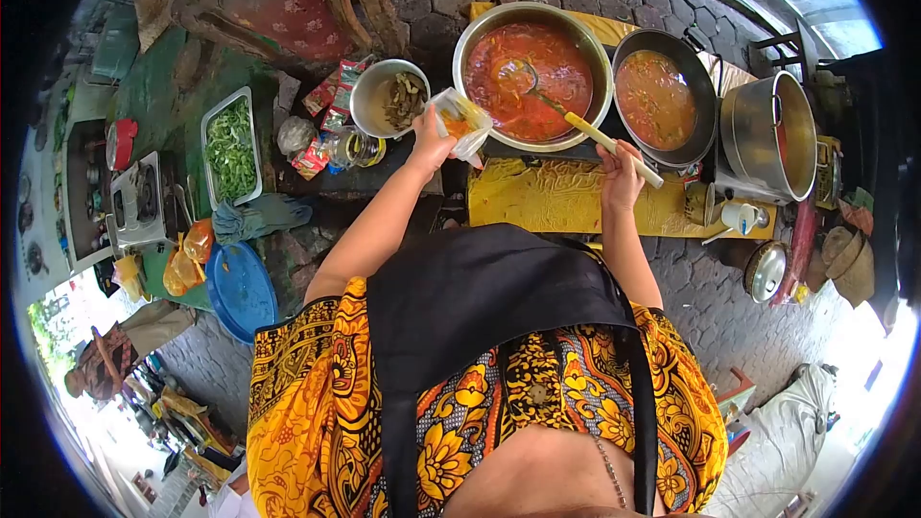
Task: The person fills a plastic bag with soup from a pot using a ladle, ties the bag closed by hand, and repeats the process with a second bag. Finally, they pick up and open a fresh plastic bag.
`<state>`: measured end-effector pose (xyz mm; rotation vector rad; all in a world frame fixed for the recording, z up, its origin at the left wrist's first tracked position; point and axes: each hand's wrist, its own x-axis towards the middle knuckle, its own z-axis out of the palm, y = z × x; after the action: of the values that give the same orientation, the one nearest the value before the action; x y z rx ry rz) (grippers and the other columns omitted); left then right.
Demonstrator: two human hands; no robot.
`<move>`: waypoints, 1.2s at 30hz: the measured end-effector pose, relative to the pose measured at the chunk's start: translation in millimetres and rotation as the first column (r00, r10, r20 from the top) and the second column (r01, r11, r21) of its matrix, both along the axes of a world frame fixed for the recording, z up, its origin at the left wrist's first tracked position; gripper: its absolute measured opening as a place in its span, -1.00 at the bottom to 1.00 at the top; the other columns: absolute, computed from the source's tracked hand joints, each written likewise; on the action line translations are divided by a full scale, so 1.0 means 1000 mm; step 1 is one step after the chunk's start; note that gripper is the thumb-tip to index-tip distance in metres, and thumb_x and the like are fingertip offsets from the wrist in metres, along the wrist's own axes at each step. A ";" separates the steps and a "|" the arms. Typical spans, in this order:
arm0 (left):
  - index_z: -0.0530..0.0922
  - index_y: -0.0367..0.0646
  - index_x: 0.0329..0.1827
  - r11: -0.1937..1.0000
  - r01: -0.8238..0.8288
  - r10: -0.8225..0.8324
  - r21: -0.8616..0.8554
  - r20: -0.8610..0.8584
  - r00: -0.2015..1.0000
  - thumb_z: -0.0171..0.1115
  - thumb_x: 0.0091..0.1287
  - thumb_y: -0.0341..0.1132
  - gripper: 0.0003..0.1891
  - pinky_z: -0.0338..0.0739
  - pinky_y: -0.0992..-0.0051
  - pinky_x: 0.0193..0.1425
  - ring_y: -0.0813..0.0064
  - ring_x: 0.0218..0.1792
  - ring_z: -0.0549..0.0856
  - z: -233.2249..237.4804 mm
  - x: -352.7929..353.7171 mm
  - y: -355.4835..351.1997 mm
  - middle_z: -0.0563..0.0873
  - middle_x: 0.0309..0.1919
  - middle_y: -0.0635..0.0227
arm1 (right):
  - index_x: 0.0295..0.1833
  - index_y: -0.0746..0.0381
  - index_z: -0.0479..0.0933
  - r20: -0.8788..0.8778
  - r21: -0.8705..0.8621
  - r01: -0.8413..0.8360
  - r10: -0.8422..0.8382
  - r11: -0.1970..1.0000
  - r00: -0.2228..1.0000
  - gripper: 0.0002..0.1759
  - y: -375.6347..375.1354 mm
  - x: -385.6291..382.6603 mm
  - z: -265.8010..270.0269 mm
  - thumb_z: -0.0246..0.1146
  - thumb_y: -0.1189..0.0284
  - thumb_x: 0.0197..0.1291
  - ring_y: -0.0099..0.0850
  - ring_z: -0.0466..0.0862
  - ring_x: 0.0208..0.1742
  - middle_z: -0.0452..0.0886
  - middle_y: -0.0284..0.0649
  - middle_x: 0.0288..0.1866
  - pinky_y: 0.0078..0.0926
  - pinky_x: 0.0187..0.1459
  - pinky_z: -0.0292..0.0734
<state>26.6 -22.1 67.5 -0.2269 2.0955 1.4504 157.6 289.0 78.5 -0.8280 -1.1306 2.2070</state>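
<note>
My left hand [431, 142] is closed around a clear plastic bag [470, 146] with some orange-red food inside. The bag is held between a metal pot [362, 101] with brownish pieces at its bottom and a wide metal basin [602, 58] of red, soupy stew. My right hand [622, 176] grips the long pale handle of a ladle [587, 129]. The ladle's bowl rests in the red stew, near the basin's middle. Right of the basin stands a dark wok [705, 86] holding orange-brown soup.
A tall metal pot [763, 134] stands at the right, near a white mug [739, 218]. On the left are a tray [207, 149] of chopped greens, a blue round tray [240, 293] and an oil bottle [357, 149]. A carved wooden chair [297, 14] is behind. Someone [120, 350] is at far left.
</note>
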 end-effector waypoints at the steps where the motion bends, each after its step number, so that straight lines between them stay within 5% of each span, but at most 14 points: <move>1: -0.15 -0.22 0.47 1.000 0.003 -0.003 0.002 -0.001 1.000 0.18 0.03 -0.57 -0.07 0.67 0.52 -0.31 0.28 0.05 0.45 -0.002 -0.002 0.002 0.09 0.17 0.19 | -0.17 0.40 0.48 -0.025 -0.001 -0.014 0.014 1.000 1.000 -0.84 0.001 0.002 0.006 0.20 0.59 0.13 -0.25 0.68 -0.27 0.59 -0.06 -0.19 -0.45 -0.19 0.69; 12: -0.16 -0.26 0.46 0.997 0.023 -0.023 -0.068 0.009 1.000 0.21 -0.01 -0.53 -0.04 0.65 0.53 -0.33 0.27 0.07 0.40 -0.003 -0.016 0.025 0.08 0.18 0.17 | -0.15 0.42 0.46 -0.091 0.169 -0.099 0.116 0.981 0.989 -0.84 -0.002 0.015 0.107 0.14 0.58 0.16 -0.18 0.68 -0.28 0.58 -0.02 -0.17 -0.38 -0.17 0.66; 21: -0.21 -0.23 0.46 0.998 0.007 -0.006 -0.062 0.029 1.000 0.23 0.02 -0.53 -0.02 0.68 0.54 -0.28 0.28 0.08 0.42 0.010 -0.017 0.031 0.04 0.21 0.18 | -0.13 0.41 0.46 -0.040 0.251 -0.267 0.285 0.930 0.958 -0.80 -0.032 0.031 0.130 0.14 0.57 0.12 -0.21 0.65 -0.19 0.55 -0.03 -0.09 -0.36 -0.09 0.61; 24: -0.24 -0.17 0.47 0.999 -0.001 0.001 -0.041 -0.003 1.000 0.22 0.04 -0.53 -0.01 0.70 0.53 -0.26 0.27 0.10 0.42 0.001 -0.016 0.027 0.04 0.22 0.18 | -0.17 0.37 0.50 0.095 0.479 -0.415 0.424 0.774 0.901 -0.81 -0.045 0.032 0.134 0.20 0.58 0.05 -0.24 0.64 -0.17 0.56 -0.06 -0.12 -0.36 -0.08 0.59; 27: -0.22 -0.16 0.47 0.999 -0.045 0.045 -0.006 -0.015 0.999 0.24 0.02 -0.51 -0.01 0.69 0.53 -0.31 0.28 0.10 0.42 -0.002 -0.012 0.024 0.07 0.20 0.20 | -0.28 0.28 0.56 0.362 0.843 -0.520 0.571 0.136 0.737 -0.83 -0.052 0.031 0.154 0.27 0.64 -0.08 -0.25 0.64 -0.13 0.59 -0.11 -0.12 -0.40 -0.10 0.56; 33: -0.20 -0.19 0.47 0.995 -0.094 0.094 -0.021 0.002 0.996 0.23 0.00 -0.54 -0.01 0.66 0.54 -0.37 0.31 0.08 0.43 0.000 -0.006 0.011 0.06 0.21 0.22 | -0.26 0.29 0.56 0.183 0.889 -0.356 0.489 0.289 0.853 -0.78 -0.030 0.030 0.150 0.25 0.66 -0.12 -0.26 0.62 -0.10 0.61 -0.07 -0.17 -0.40 -0.05 0.54; 36: -0.22 -0.16 0.47 0.993 -0.117 0.117 0.014 -0.007 0.993 0.19 0.01 -0.58 -0.02 0.68 0.52 -0.31 0.28 0.10 0.42 0.000 0.000 0.005 0.06 0.20 0.21 | -0.26 0.30 0.57 0.145 0.766 -0.313 0.322 0.562 0.935 -0.82 -0.022 0.028 0.131 0.24 0.69 -0.05 -0.29 0.61 -0.11 0.60 -0.09 -0.16 -0.42 -0.05 0.51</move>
<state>26.6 -17.5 67.4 -0.3450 2.1090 1.5350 185.9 267.2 209.5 -0.2161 -2.1437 1.6292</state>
